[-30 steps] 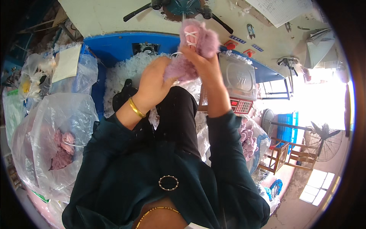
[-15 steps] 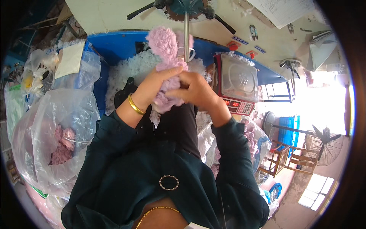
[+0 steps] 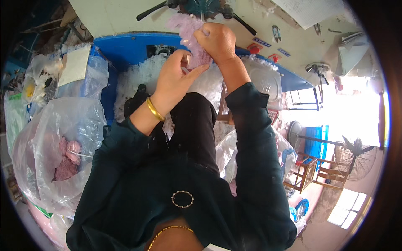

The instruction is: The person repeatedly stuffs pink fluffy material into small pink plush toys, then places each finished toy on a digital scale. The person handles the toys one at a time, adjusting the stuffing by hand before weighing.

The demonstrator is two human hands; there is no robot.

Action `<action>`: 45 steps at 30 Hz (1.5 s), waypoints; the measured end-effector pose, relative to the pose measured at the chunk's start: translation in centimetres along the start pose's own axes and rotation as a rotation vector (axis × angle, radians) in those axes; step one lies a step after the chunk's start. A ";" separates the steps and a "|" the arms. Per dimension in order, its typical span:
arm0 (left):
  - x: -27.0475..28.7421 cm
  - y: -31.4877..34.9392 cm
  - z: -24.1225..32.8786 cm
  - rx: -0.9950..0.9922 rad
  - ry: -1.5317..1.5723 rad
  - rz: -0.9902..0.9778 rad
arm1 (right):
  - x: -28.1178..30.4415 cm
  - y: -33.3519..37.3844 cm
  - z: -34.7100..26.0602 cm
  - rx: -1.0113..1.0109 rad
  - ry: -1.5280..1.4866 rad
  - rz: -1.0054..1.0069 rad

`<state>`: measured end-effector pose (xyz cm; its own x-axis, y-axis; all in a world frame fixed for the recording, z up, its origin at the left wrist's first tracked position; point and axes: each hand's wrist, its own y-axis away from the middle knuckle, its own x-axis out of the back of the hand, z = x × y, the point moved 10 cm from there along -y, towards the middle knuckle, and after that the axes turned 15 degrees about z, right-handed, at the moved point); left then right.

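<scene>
A fluffy lilac plush toy skin (image 3: 190, 35) hangs between my hands, just below the machine head (image 3: 203, 6) with its black handles. My right hand (image 3: 216, 42) is closed in a fist on the plush's upper right side, where the machine's metal tube (image 3: 202, 16) mostly disappears behind plush and knuckles. Around the lower end curls my left hand (image 3: 173, 77), its thumb stretched along the bottom of the plush and its fingertips partly hidden. Whether the tube sits inside the plush cannot be made out.
White stuffing (image 3: 142, 75) fills the blue-edged bin (image 3: 104, 44) below. A clear plastic bag (image 3: 37, 138) with pink plush pieces (image 3: 67, 159) stands at left. Red buttons (image 3: 254, 48) and small snips (image 3: 276, 33) are on the machine table; a scale (image 3: 270, 85) is partly behind my right arm.
The plush has moved up and away from me, toward the machine head. My right hand has shifted to its upper side, and my left hand now cups its lower end.
</scene>
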<state>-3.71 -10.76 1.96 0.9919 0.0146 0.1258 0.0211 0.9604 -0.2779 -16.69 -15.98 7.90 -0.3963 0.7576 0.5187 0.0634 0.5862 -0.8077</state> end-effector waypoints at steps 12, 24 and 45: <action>-0.4 2.5 -1.8 0.256 0.545 -0.294 | 2.3 3.8 -2.0 -0.272 -0.177 -0.287; -4.2 4.0 -3.3 0.510 0.731 -0.173 | 0.6 2.3 -0.3 -0.286 0.088 -0.077; -3.1 -3.7 -3.1 0.261 0.637 -0.046 | -1.4 1.2 2.4 -0.452 -0.020 -0.103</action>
<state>-6.43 -15.26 -0.38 0.8723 -0.1173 -0.4747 0.1132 0.9929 -0.0373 -18.24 -17.05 5.48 -0.4387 0.6859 0.5806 0.4141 0.7277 -0.5468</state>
